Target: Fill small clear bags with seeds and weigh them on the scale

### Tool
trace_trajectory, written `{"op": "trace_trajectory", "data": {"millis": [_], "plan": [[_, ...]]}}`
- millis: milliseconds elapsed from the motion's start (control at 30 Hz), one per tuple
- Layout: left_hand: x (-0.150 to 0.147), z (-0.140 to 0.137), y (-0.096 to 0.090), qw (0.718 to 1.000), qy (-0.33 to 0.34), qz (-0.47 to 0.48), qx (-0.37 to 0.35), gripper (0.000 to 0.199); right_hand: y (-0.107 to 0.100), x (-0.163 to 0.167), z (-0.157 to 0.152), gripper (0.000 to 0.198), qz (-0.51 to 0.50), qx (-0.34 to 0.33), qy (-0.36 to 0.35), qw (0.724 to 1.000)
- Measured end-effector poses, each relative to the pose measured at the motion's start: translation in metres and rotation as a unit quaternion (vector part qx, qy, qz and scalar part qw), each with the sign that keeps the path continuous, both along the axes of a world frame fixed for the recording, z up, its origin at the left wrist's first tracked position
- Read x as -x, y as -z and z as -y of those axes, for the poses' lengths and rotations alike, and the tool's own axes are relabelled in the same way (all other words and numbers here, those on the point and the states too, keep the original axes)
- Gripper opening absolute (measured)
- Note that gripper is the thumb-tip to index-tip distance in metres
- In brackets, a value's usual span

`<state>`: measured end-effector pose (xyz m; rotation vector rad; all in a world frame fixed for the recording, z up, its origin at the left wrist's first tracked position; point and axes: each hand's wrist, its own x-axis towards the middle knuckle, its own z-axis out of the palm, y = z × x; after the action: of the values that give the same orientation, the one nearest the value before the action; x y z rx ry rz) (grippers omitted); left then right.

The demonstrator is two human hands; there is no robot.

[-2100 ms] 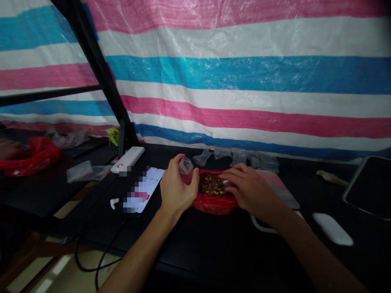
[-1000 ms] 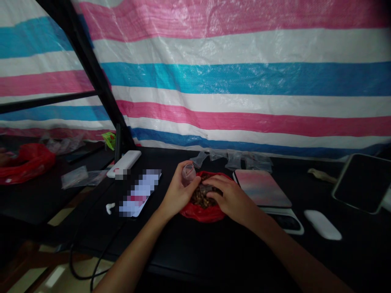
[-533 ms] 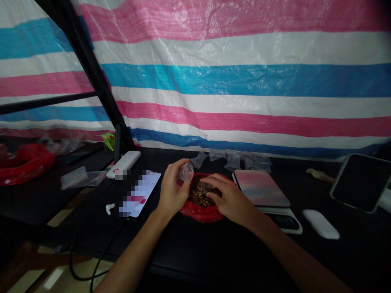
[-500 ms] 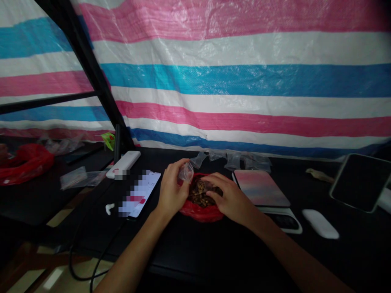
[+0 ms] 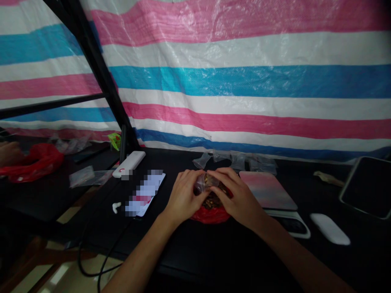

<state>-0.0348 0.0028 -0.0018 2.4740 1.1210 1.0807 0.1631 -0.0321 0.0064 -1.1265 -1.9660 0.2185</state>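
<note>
A red plastic bag sits open on the black table, holding a heap of small golden-brown pieces too small to name. Above the heap, my left hand is closed around a small clear plastic bag, thumb on the near side. My right hand meets it from the right, thumb and fingers bent at the clear bag's mouth, with a few golden-brown pieces between the fingertips. The hands partly cover the red bag's rim.
Left of my hands lie a phone, a white power bank and a white earbud. On the right are a small scale and a white mouse. Clear bags lie behind. Another person's hand is by a second red bag.
My right hand has lifted from the heap to the clear bag's mouth, with pieces in its fingers. The left hand has brought the clear bag lower and nearer. The view has shifted slightly.
</note>
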Motion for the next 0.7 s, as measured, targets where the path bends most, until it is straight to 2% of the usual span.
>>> {"op": "trace_trajectory", "data": {"millis": [133, 367, 567, 700], "plan": [[-0.001, -0.002, 0.005, 0.999, -0.008, 0.032, 0.017, 0.038, 0.000, -0.003, 0.000, 0.033, 0.021, -0.032, -0.019, 0.999], [-0.004, -0.004, 0.012, 0.997, -0.012, 0.051, 0.056, 0.044, 0.003, -0.006, -0.002, 0.050, 0.058, -0.062, -0.027, 0.996], [-0.002, -0.005, 0.008, 0.995, 0.034, 0.088, 0.029, 0.038, -0.004, -0.008, 0.000, 0.036, 0.037, -0.018, -0.026, 0.999], [0.000, -0.005, 0.006, 0.995, 0.025, 0.096, 0.022, 0.054, -0.006, -0.006, 0.002, 0.028, 0.022, -0.061, -0.031, 0.997]]}}
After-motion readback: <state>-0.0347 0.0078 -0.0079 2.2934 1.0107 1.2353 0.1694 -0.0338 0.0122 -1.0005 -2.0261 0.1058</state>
